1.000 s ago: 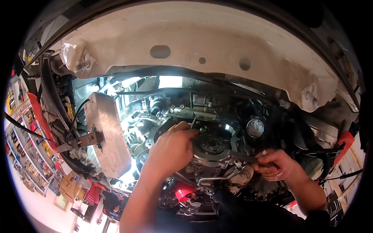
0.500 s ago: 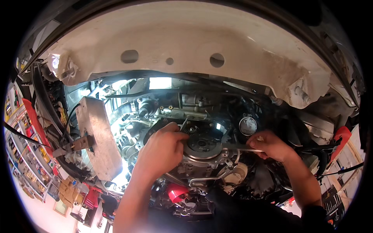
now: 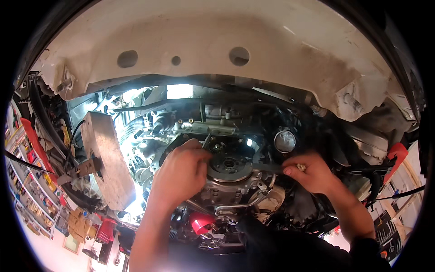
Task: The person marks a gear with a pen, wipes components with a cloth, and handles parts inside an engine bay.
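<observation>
Workshop shelves (image 3: 34, 190) crowded at left; labels on goods too small to read. Pale body panel (image 3: 204, 36) arches over engine (image 3: 226, 195), top cut off. Dark clothing (image 3: 290, 249) hides lower middle. Left hand (image 3: 180, 171) curled at left side of round metal plate (image 3: 228, 174), fingertips partly hidden; cannot tell whether it grasps anything. Right hand (image 3: 311, 172) closed, outer end of flat dark bar (image 3: 269, 167) between thumb and fingers; bar's inner end at plate's right edge, contact hard to make out.
</observation>
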Demonstrator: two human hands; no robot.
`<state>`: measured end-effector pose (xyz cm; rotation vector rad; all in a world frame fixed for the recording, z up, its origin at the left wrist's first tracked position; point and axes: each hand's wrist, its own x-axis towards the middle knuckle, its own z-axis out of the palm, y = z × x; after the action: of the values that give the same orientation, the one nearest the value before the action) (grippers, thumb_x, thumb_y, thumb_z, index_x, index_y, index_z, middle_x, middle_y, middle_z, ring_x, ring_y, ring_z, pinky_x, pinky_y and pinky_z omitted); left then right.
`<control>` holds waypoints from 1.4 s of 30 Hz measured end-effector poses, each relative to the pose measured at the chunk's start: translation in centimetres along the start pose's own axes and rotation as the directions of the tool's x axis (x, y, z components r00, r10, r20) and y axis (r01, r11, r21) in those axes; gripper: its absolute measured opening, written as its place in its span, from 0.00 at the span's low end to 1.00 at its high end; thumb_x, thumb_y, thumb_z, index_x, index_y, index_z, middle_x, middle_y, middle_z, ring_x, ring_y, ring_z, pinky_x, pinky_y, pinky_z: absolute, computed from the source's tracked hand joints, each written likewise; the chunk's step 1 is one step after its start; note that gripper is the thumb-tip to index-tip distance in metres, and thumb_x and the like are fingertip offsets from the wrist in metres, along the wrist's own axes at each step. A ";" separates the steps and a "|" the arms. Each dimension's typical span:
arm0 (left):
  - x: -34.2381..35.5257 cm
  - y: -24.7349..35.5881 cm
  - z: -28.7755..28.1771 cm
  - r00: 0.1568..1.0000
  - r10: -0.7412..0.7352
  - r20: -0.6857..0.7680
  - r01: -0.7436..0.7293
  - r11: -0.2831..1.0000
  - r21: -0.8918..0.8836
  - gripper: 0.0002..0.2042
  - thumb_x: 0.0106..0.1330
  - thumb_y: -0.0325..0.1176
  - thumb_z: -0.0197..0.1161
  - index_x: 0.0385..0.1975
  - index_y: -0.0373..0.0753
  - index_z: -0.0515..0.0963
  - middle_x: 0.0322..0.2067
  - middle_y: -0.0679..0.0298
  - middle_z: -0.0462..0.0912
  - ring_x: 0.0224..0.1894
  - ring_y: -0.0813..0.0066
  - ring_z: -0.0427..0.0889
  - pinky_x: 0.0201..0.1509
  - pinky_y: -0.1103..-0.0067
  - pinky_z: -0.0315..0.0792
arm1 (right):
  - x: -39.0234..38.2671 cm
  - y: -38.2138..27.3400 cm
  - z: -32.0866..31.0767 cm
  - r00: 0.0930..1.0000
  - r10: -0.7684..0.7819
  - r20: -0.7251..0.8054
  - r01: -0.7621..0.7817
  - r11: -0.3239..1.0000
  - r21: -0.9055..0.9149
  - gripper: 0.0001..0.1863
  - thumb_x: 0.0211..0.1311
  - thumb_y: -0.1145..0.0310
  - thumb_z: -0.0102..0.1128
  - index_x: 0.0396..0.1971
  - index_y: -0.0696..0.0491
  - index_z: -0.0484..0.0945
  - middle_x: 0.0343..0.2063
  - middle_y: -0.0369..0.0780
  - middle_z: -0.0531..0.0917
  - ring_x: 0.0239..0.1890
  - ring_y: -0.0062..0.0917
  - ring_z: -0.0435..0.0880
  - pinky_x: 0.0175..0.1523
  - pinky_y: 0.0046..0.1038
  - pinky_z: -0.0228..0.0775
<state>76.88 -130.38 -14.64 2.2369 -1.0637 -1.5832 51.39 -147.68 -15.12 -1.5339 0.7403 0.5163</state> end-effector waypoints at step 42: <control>0.5 -1.6 0.2 1.000 0.022 0.015 -0.020 0.995 -0.093 0.10 0.59 0.24 0.56 0.36 0.34 0.83 0.36 0.51 0.83 0.38 0.52 0.82 0.46 0.68 0.75 | -2.7 -5.4 0.4 0.987 -0.058 0.148 0.034 0.987 0.157 0.20 0.58 0.75 0.61 0.52 0.59 0.77 0.30 0.47 0.85 0.25 0.32 0.85 0.32 0.23 0.75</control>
<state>77.48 -129.50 -16.03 2.1495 -0.9926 -1.6104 53.49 -146.92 -9.47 -1.3487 0.6112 0.5232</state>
